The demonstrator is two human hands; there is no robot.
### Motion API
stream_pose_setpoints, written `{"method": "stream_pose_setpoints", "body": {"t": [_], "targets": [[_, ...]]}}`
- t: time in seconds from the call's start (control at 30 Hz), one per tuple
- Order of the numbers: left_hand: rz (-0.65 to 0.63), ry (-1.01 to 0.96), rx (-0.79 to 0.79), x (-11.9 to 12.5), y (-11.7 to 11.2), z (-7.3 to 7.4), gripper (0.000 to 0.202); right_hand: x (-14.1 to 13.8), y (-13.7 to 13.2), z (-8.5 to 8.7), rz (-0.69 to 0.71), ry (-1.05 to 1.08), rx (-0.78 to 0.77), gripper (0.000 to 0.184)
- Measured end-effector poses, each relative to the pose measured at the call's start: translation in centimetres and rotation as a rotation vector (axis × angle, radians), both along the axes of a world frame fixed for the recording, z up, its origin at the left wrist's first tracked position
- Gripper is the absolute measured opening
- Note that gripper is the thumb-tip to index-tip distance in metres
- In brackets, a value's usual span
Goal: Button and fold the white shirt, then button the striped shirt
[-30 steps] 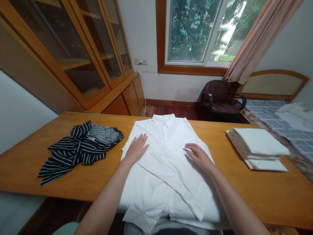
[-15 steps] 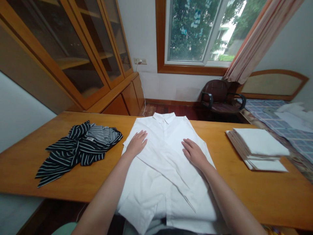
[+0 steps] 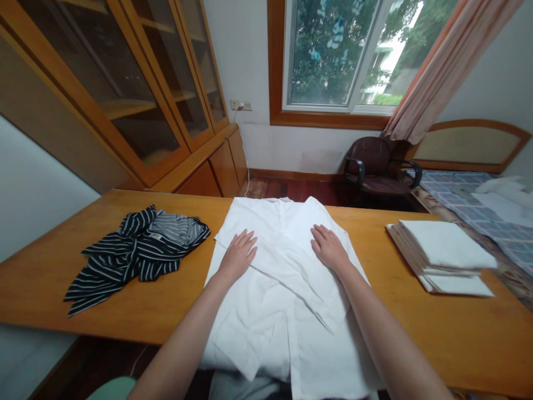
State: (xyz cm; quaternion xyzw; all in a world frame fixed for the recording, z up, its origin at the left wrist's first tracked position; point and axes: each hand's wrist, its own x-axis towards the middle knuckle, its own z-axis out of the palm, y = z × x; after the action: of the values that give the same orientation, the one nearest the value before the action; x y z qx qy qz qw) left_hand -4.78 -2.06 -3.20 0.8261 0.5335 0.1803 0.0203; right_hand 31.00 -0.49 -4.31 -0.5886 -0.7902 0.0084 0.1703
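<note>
A white button-front shirt [image 3: 283, 266] lies spread on the wooden table [image 3: 416, 333], its sleeves folded across the front and its lower edge hanging toward me past the near edge. Its collar end droops over the table's far edge. My left hand [image 3: 238, 256] rests flat on the left part of the chest, fingers apart. On the right part of the chest lies my right hand [image 3: 328, 247], palm down with fingers stretched out. Neither hand grips the cloth.
A crumpled black-and-white striped garment [image 3: 137, 244] lies to the left. On the right sits a stack of folded white fabric [image 3: 447, 244]. Beyond the table stand a glass-door cabinet [image 3: 200, 139], an armchair [image 3: 370, 161] and a bed [image 3: 458, 189].
The shirt has slid away from me, and its collar has dropped over the table's far edge. Both hands stay flat on the cloth, the left one slightly farther right.
</note>
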Motion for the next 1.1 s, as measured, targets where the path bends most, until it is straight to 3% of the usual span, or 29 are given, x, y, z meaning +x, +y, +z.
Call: {"method": "stream_pose_setpoints", "body": {"t": [0.17, 0.33, 0.6, 0.83, 1.0, 1.1], "targets": [[0.036, 0.053, -0.038, 0.0, -1.2, -0.5, 0.045, -0.1, 0.0, -0.4, -0.035, 0.000, 0.002, 0.048], [-0.002, 0.092, -0.029, -0.3, -0.6, -0.4, 0.047, 0.0, -0.2, -0.2, -0.063, 0.090, 0.003, 0.047], [-0.021, 0.096, -0.030, -0.3, 1.9, -0.5, 0.048, 2.0, -0.7, 1.5, -0.211, 0.646, -0.046, 0.042], [-0.008, 0.074, -0.040, -0.2, 2.2, -0.2, 0.045, 1.1, -5.2, 4.6, -0.101, 0.539, -0.538, 0.039], [0.010, -0.006, -0.006, 0.0, -0.3, 0.2, 0.043, 0.6, -7.0, 5.5, -0.116, 0.412, -0.648, 0.032], [0.042, -0.045, 0.000, -0.6, -1.8, 0.0, 0.045, 0.7, -7.6, 5.8, -0.105, 0.455, -0.690, 0.037]]}}
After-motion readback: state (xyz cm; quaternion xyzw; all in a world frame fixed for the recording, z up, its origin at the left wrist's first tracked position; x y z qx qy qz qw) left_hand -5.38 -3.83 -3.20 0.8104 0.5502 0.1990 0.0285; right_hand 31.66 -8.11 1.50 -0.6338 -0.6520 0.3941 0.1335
